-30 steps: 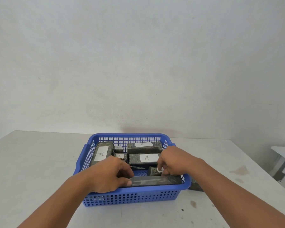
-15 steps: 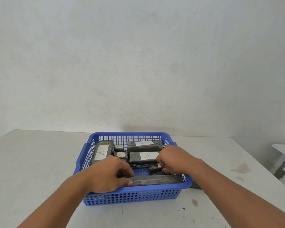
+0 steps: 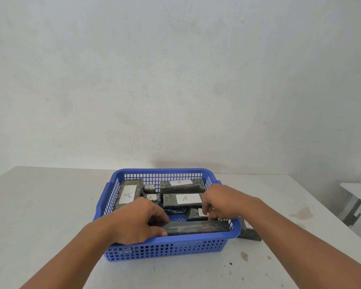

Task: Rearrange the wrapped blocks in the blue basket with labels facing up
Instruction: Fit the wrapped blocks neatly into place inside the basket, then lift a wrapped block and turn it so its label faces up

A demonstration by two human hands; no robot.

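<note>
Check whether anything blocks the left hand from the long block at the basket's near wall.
Nothing does: the left hand already grips the long block's left end inside the basket. The right hand is further back on a small block, clear of it.

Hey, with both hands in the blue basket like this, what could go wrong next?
1. The long block at the near wall shows no label; the left hand may leave it face down.
2. The right hand working a small block might nudge the neighbouring labelled block.
3. One block outside the basket may be forgotten.
</note>
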